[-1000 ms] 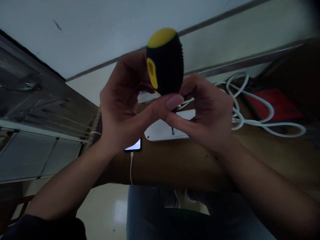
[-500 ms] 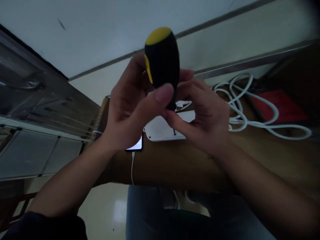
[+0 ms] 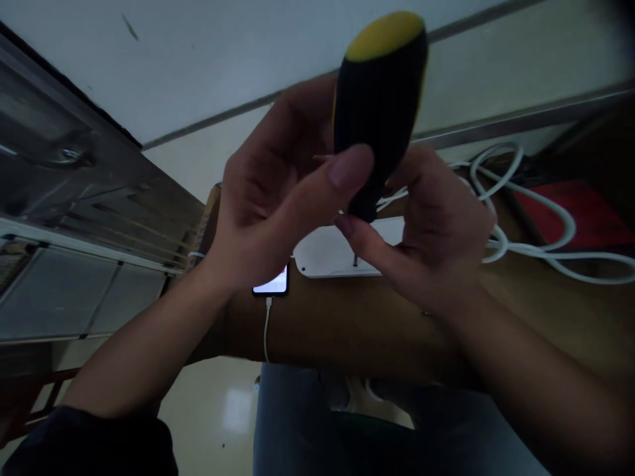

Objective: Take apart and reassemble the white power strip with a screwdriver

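A screwdriver (image 3: pixel 380 106) with a stout black handle and yellow end cap stands raised before me, its cap leaning to the right. My left hand (image 3: pixel 288 198) is closed about the handle, thumb pressed along its near side. Lower down, my right hand (image 3: pixel 436 231) pinches around the handle's narrow end, with its fingertips partly hidden behind it. Below them lies a white power strip (image 3: pixel 325 251) on the brown table. The screwdriver's dark tip shows over the strip's face; whether it sits in a screw I cannot tell.
A lit phone (image 3: pixel 272 284) with a white charging cable (image 3: pixel 266 330) lies left of the strip. Thick white cord (image 3: pixel 560 218) loops at the right, beside a red flat item (image 3: pixel 575 211). A metal-framed structure (image 3: pixel 74 158) stands at the left, and a wall rises behind the table.
The screwdriver's handle has swung right and appears larger and higher, tilting further over. Both hands have shifted right with it. The view has moved slightly.
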`<action>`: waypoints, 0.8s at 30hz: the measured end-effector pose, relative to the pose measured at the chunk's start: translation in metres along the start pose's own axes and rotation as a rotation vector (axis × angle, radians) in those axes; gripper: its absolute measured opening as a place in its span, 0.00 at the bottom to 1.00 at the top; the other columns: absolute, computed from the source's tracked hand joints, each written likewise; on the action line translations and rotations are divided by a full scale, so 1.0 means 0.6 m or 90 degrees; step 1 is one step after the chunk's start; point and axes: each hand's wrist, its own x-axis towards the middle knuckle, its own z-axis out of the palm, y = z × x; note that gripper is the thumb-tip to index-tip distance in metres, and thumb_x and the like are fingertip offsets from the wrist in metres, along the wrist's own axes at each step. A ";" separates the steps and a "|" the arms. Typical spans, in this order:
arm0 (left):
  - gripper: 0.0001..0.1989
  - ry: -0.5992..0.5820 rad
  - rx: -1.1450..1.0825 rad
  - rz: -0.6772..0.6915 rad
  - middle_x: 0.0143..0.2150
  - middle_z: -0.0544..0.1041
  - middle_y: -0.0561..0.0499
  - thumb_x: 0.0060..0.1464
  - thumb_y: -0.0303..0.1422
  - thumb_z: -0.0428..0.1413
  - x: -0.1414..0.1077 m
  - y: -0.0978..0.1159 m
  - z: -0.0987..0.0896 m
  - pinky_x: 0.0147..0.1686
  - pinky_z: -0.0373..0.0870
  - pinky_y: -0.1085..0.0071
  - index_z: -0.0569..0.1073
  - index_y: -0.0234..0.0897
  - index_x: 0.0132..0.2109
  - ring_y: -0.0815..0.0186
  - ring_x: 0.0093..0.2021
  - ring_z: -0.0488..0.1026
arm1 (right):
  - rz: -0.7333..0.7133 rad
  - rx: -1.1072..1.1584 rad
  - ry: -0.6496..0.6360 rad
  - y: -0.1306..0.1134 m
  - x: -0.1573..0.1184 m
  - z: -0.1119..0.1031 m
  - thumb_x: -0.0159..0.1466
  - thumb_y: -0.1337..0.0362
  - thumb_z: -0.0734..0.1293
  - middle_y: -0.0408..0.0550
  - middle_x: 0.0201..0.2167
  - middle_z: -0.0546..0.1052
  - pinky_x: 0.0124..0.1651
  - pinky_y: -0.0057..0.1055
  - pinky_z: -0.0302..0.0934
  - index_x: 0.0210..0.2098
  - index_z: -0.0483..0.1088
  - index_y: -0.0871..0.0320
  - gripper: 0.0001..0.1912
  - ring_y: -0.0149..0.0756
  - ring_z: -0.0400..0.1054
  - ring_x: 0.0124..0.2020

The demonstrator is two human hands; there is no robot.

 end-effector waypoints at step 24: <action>0.10 0.051 0.099 -0.078 0.42 0.80 0.60 0.60 0.23 0.67 -0.005 0.043 0.020 0.56 0.78 0.67 0.80 0.44 0.44 0.69 0.49 0.81 | 0.032 -0.039 -0.034 0.011 -0.005 -0.012 0.65 0.58 0.73 0.44 0.44 0.69 0.49 0.14 0.59 0.47 0.67 0.62 0.18 0.12 0.64 0.44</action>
